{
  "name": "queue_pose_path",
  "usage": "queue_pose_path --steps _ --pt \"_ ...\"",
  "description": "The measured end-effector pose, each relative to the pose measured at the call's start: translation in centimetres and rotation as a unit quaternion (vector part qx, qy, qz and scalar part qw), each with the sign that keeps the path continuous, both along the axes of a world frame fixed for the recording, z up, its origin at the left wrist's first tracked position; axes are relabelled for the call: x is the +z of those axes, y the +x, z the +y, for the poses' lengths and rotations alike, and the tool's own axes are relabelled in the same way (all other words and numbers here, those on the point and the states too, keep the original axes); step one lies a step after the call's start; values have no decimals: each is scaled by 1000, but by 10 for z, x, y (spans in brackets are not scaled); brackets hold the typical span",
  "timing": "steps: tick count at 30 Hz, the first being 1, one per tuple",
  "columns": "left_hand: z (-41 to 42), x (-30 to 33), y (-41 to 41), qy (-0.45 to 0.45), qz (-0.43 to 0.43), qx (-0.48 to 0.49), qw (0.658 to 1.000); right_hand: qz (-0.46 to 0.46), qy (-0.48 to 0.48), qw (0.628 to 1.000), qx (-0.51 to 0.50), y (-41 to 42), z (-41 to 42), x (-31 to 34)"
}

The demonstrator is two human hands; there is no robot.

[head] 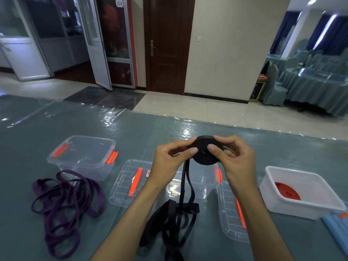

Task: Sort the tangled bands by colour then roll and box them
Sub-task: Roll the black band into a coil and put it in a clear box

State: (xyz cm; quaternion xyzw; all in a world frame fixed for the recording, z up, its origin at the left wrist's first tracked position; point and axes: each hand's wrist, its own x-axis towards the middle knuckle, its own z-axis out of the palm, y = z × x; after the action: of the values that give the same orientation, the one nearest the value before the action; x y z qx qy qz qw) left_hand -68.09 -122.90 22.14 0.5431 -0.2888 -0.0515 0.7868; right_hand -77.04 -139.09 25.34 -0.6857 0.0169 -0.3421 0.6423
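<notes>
A black band roll is held above the table between both hands. My left hand pinches its left edge and my right hand grips its right side, thumb on the face. From the roll a loose black band hangs down into a tangled heap at the table's near edge. A purple band tangle lies at the left. A red roll sits inside the white box at the right.
An open clear box with orange clips stands at the left. Another clear box sits under my hands. Two clear lids lie flat on the grey-green table. Something blue lies at the right edge.
</notes>
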Motion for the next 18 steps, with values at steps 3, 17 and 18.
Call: queue_pose_path --steps 3,17,18 --pt "2 3 4 -16 -22 24 999 34 -12 998 45 0 -2 -3" --pt "9 2 13 -34 -13 64 997 12 -26 999 35 13 12 -3" --pt "10 1 13 -31 -16 42 998 -1 -38 999 24 13 13 0"
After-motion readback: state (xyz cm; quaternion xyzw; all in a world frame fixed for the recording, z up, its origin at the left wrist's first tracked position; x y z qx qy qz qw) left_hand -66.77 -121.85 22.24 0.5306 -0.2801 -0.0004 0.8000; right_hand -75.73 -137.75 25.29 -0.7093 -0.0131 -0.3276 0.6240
